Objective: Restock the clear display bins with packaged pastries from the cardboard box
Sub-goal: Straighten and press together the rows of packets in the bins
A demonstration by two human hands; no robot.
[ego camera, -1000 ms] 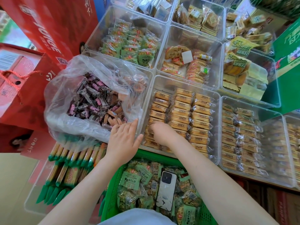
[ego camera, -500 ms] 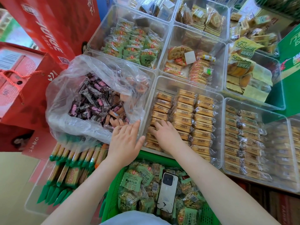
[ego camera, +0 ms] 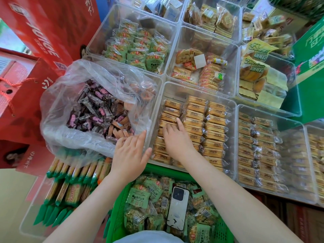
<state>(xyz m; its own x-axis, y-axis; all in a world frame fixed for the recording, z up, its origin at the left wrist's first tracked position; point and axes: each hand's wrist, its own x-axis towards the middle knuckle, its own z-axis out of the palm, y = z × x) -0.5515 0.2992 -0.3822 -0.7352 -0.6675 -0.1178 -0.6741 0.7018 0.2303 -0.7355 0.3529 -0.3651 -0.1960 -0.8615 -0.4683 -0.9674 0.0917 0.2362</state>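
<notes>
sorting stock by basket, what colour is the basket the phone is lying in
Green: the plastic basket under the phone is bright green, seen in the head view.

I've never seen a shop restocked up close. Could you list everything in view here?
Clear bins: about ten, clear plastic, in a grid.
Golden pastries: three rows, golden-brown, centre bin.
Green packets: many, green, upper-left bin.
Plastic bag: one, clear, left bin, holding dark and pink-wrapped sweets.
Stick packs: a row, green-ended, lower left.
Green basket: one, bottom centre, full of green packets.
Phone: one, white, lying on the basket's packets.
Red boxes: several, left.
Green box: one, right.
Left hand: open, by the bag's edge.
Right hand: fingers straight, on the golden pastries.
</notes>
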